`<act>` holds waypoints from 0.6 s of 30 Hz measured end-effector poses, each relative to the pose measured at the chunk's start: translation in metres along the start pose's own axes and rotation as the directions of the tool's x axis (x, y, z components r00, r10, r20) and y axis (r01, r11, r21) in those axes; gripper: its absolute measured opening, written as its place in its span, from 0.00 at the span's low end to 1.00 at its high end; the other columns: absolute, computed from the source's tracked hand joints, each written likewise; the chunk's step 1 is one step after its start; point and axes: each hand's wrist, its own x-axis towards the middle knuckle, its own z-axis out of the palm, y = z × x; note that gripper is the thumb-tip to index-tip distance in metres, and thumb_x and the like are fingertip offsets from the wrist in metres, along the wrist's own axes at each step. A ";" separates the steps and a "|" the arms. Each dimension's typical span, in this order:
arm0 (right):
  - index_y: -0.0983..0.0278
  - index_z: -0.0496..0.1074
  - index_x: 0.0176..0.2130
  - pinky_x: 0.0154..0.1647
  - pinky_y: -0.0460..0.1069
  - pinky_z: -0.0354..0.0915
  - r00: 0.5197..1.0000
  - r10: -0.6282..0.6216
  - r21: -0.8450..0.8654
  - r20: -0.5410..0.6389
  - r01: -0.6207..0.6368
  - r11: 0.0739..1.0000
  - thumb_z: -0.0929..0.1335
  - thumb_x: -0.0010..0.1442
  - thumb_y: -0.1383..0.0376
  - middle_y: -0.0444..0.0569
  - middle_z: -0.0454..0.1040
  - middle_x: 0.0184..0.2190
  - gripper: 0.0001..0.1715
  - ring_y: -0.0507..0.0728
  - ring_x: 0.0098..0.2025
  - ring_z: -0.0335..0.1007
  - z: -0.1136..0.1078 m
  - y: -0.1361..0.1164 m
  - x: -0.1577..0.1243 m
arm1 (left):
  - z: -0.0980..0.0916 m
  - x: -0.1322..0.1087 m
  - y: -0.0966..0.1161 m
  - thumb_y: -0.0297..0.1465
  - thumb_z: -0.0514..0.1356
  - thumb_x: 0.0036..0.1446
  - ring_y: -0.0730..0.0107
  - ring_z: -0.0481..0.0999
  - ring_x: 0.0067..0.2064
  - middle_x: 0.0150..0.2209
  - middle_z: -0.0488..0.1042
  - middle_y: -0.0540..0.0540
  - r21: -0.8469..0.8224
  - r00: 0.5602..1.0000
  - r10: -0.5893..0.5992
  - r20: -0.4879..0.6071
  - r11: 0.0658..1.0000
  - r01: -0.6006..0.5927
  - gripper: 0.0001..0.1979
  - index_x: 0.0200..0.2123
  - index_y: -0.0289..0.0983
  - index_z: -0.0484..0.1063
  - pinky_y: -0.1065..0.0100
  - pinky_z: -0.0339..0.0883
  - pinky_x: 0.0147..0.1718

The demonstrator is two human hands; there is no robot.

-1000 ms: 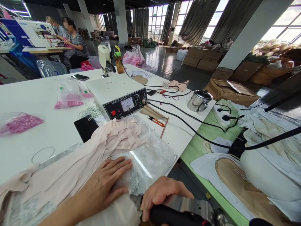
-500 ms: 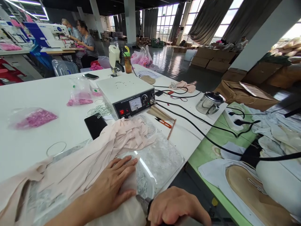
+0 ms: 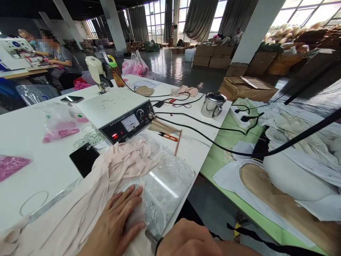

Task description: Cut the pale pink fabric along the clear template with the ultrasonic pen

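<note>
Clock face laid over the head view. Left hand at 7 o'clock: palm down on the pale pink cloth, gripping nothing, fingers extended; cloth runs from 7 to 9 o'clock over the clear mat. Right hand near 6 o'clock: closed around a handheld tool, metal tip pointing to 10 o'clock, just beside the left thumb; tip contact cannot be told.

Change vs. 0.5 s ago: view swung right, so the control box now sits at 9 o'clock, further left in view. Right forearm now shows toward 5 o'clock. Tool body, visible 1.0 s ago, now hidden behind the hand. Left hand unchanged on cloth.
</note>
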 end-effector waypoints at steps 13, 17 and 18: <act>0.58 0.73 0.11 0.18 0.50 0.67 0.867 -0.080 0.080 0.491 0.047 0.996 0.71 0.54 0.51 0.49 0.79 0.17 0.27 0.71 0.39 0.84 0.031 -0.074 0.064 | -0.001 -0.003 0.008 0.39 0.60 0.64 0.52 0.66 0.66 0.64 0.68 0.43 -0.028 0.996 -0.063 0.066 0.997 0.065 0.20 0.57 0.43 0.63 0.51 0.60 0.61; 0.54 0.81 0.25 0.23 0.56 0.74 0.620 0.002 -0.069 0.784 0.084 0.994 0.72 0.55 0.51 0.49 0.82 0.23 0.13 0.72 0.39 0.84 0.016 -0.078 0.069 | 0.002 -0.005 0.009 0.38 0.62 0.62 0.50 0.66 0.66 0.64 0.68 0.41 -0.075 0.996 -0.080 0.049 0.994 0.083 0.21 0.57 0.42 0.65 0.50 0.60 0.62; 0.53 0.82 0.28 0.24 0.58 0.76 0.536 0.035 -0.105 0.843 0.102 0.989 0.72 0.56 0.52 0.49 0.82 0.24 0.12 0.72 0.37 0.84 0.010 -0.079 0.071 | 0.003 -0.005 0.010 0.38 0.63 0.61 0.49 0.66 0.66 0.64 0.68 0.41 -0.087 0.995 -0.084 0.049 0.992 0.088 0.22 0.57 0.42 0.65 0.50 0.60 0.62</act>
